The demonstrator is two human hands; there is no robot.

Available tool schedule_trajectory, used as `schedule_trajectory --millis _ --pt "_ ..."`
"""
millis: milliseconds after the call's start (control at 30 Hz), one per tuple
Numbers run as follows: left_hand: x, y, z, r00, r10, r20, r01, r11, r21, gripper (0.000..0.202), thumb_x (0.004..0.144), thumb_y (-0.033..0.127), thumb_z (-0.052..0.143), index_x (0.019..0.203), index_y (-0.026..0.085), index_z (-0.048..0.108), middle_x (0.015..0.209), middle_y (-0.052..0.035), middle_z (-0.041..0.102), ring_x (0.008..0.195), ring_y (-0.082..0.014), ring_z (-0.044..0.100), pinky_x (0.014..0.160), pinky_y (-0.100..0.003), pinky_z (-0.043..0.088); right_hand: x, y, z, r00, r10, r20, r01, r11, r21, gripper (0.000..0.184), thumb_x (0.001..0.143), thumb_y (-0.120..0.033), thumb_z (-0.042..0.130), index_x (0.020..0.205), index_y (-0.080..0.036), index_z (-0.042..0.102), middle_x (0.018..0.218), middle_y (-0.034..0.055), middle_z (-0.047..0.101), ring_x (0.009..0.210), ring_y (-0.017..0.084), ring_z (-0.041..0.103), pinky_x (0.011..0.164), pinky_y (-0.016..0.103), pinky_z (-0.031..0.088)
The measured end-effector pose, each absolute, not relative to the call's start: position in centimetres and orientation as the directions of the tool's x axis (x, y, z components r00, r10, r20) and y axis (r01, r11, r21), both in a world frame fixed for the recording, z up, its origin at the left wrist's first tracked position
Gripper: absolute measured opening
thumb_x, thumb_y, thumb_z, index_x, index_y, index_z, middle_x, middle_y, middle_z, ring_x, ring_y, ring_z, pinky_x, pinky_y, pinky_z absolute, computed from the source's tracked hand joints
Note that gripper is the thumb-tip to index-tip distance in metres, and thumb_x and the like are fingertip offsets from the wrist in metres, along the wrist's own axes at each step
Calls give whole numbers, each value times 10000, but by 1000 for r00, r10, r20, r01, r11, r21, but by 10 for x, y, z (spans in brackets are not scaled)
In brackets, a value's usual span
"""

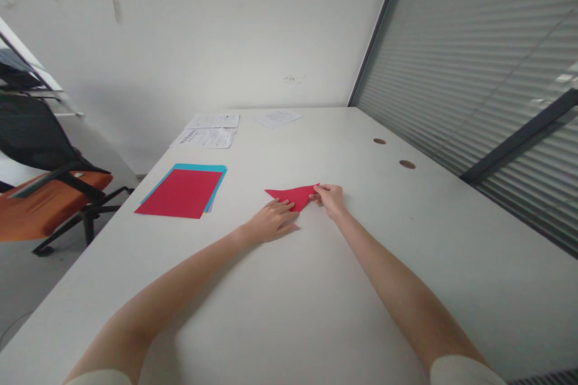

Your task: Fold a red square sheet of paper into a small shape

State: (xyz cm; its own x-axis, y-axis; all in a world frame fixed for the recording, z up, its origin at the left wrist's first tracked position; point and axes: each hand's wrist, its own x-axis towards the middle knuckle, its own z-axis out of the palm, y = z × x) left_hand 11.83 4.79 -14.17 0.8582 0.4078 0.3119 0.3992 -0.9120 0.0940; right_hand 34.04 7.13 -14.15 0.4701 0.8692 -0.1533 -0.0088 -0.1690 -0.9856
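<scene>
A folded piece of red paper (295,195), roughly triangular with its long side away from me, lies on the white table. My left hand (272,221) rests flat on the table with fingers stretched, the fingertips over the paper's near left part. At the paper's right corner, my right hand (330,198) pinches the edge between thumb and fingers, and that corner looks slightly raised. Part of the paper is hidden under my left fingers.
Left of my hands lies a stack of coloured paper sheets (180,194), red on top with blue beneath. Printed sheets (210,137) lie at the table's far end. Two round holes (407,164) pierce the right side. An orange chair (54,204) stands at left.
</scene>
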Motion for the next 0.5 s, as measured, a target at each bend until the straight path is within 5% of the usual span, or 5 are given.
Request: schedule_trajectory --millis 200,333,433,500 --pt "113 47 -141 869 410 277 394 -912 115 481 984 489 425 1304 175 597 1417 -167 549 1356 -303 481 1141 -514 358 356 72 -142 502 863 -63 215 -194 -957 79 775 -119 617 713 -133 663 528 59 668 466 162 641 406 221 451" --pt "112 49 -143 871 415 262 392 -910 138 490 991 484 408 1324 171 585 1443 -157 527 1381 -297 451 1162 -504 330 368 65 -133 522 839 151 432 -107 -895 214 754 -93 604 930 -140 717 921 110 740 739 187 691 727 325 562" --pt "112 49 -143 867 421 267 394 -907 150 491 986 485 418 1327 174 585 1445 -158 525 1378 -292 456 1167 -503 322 364 54 -131 157 887 434 752 178 -634 242 833 -153 578 1018 -163 734 1077 123 702 949 227 662 915 391 516" --pt "113 50 -143 866 418 276 390 -908 151 488 983 478 431 1322 166 589 1421 -165 548 1364 -287 473 1168 -495 324 357 44 -133 -237 857 458 825 427 -371 252 916 -241 537 1059 -189 738 1082 114 703 1023 239 640 955 418 489"
